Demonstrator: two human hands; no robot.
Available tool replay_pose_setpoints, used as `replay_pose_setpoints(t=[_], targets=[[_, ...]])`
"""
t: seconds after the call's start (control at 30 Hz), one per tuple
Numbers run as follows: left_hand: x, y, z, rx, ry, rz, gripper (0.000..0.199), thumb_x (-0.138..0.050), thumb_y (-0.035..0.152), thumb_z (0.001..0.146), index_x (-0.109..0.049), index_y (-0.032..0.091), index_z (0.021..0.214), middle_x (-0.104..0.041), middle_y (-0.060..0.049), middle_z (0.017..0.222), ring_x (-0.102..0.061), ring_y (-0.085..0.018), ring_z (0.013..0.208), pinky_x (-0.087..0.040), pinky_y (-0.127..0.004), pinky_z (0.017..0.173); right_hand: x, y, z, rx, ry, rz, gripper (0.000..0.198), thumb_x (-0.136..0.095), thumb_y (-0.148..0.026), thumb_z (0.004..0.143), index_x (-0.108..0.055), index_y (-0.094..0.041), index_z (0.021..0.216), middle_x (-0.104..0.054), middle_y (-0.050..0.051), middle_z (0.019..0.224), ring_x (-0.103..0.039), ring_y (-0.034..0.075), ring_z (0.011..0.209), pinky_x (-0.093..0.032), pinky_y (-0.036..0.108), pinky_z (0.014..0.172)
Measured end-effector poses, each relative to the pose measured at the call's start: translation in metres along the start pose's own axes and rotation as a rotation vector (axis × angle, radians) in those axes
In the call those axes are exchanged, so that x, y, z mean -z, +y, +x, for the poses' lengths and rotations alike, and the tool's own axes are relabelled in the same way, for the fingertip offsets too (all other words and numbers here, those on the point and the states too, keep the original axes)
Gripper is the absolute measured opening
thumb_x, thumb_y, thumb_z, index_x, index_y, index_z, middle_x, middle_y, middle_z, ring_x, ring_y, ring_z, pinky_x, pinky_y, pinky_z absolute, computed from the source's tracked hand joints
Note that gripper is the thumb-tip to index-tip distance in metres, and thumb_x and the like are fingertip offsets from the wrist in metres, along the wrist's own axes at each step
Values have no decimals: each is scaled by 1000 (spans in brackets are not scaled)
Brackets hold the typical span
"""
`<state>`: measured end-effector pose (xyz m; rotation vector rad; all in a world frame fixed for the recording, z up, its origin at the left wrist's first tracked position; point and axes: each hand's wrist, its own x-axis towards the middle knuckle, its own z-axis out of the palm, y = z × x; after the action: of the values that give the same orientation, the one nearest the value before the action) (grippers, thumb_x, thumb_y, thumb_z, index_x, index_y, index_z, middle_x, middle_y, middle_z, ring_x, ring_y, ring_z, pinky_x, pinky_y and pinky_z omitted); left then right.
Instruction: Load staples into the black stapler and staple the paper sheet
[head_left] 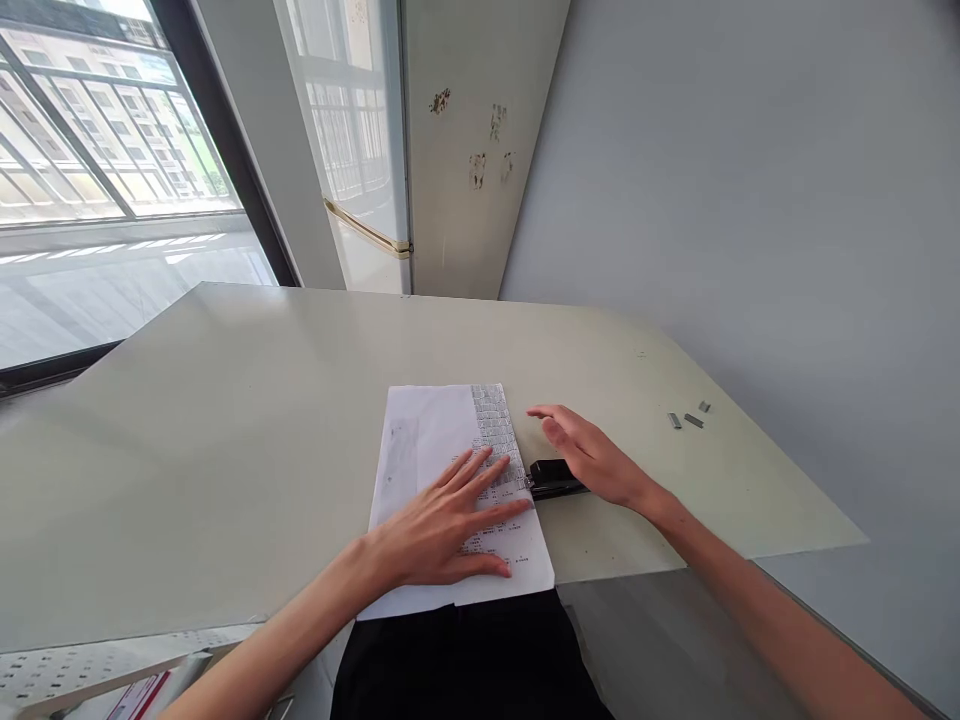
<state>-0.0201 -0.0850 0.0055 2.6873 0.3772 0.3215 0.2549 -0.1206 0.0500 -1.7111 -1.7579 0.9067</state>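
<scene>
A stack of printed paper (435, 415) lies at the near edge of the table, its lower end reaching the edge by my lap. My left hand (457, 515) rests flat on the sheets with its fingers spread. Against the right side of the paper is a black stapler (551, 478), its front end at the paper's edge. Over the stapler's back part is my right hand (592, 455), fingers stretched out and thumb apart, holding nothing. Whether its palm touches the stapler I cannot tell, and the hand hides the stapler's rear.
Several small strips of staples (694, 420) lie on the right of the pale table (247, 430). A grey wall (750, 200) runs along the right side. Behind the table stands a refrigerator (472, 230); a window (105, 150) is at left. Below left is an open drawer (127, 690).
</scene>
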Motion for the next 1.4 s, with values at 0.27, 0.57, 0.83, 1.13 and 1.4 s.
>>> replay_pose_setpoints(t=[0.27, 0.57, 0.83, 1.13, 1.4], targets=[[-13, 1, 6, -24, 44, -5, 70, -56, 66, 102, -39, 39, 164, -13, -2, 177, -13, -38, 162, -16, -60, 132, -18, -18, 14, 113, -93, -165, 66, -20, -67, 108, -58, -30, 147, -60, 6, 155, -48, 29, 149, -36, 51, 125], [-12, 4, 11, -31, 28, 3, 71, -55, 66, 102, -43, 32, 163, -10, -7, 177, -10, -39, 162, -17, -61, 132, -26, -15, 14, 74, -58, -273, 65, -21, -66, 109, -57, -31, 149, -57, 5, 158, -44, 28, 153, -36, 52, 126], [-15, 5, 12, -41, 63, -9, 71, -59, 64, 101, -44, 33, 163, -10, -6, 177, -12, -39, 162, -17, -61, 132, -28, -17, 15, 39, -66, -353, 65, -21, -65, 109, -57, -31, 151, -54, 4, 162, -43, 29, 154, -38, 53, 126], [-14, 6, 12, -41, 53, -2, 73, -57, 66, 101, -43, 32, 163, -8, -6, 177, -9, -38, 162, -17, -60, 132, -31, -23, 15, -1, -77, -396, 65, -20, -64, 109, -57, -30, 151, -54, 4, 162, -43, 29, 154, -36, 53, 126], [-16, 6, 12, -43, 68, -9, 73, -57, 67, 100, -43, 32, 163, -8, -5, 178, -11, -39, 162, -17, -60, 132, -31, -23, 16, 7, -74, -385, 61, -22, -59, 110, -59, -30, 149, -56, 3, 160, -46, 28, 152, -37, 52, 126]])
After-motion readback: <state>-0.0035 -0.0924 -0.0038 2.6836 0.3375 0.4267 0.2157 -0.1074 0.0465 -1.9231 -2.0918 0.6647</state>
